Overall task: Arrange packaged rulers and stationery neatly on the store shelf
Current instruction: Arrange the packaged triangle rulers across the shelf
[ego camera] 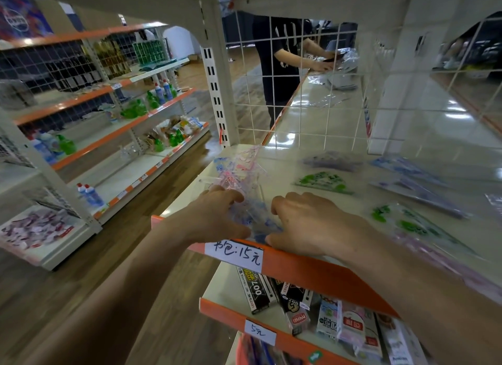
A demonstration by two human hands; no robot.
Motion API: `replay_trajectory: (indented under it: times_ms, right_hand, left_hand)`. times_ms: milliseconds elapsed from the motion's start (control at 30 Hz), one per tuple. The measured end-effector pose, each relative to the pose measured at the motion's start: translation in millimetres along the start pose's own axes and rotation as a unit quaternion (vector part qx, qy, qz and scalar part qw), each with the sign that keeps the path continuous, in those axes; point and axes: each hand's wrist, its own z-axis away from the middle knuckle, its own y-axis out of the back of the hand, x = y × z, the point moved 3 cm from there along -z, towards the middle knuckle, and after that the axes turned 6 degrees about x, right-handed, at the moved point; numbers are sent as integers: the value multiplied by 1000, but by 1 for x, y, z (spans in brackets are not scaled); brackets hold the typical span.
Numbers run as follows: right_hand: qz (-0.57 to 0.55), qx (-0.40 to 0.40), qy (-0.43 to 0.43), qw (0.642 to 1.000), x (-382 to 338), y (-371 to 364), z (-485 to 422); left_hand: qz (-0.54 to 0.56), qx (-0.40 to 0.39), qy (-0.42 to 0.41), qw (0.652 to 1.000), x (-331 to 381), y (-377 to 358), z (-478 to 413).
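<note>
The left hand point(217, 215) and right hand point(307, 223) curl round the near end of the ruler packs point(241, 171), which lie between them on the shelf point(298, 268) front, long axis pointing away.

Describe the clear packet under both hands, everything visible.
The clear packet is a long, glossy transparent plastic sleeve printed with pink and blue patterns, blurred so its contents cannot be read. It lies at the front left corner of the shelf, running back from the orange edge strip. The left hand and right hand grip its near end from either side.
</note>
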Motion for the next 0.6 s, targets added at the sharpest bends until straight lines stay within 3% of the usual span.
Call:
replay_trajectory:
  times_ms: [133, 300, 467, 600]
  right_hand:
    - [-12, -50, -7, 999, -4, 4, 0]
    - [-76, -44, -45, 995, 17, 19, 5]
    - [-36, -84, -33, 995, 27, 16, 26]
    - [-28, -62, -46, 997, 26, 14, 26]
  left_hand:
    - [7, -6, -2, 1000, 2, 0, 1]
    - [11, -15, -5, 1000, 2, 1, 1]
    - [-6, -21, -8, 1000, 4, 1, -1]
    - [-15, -33, -7, 999, 5, 1, -2]
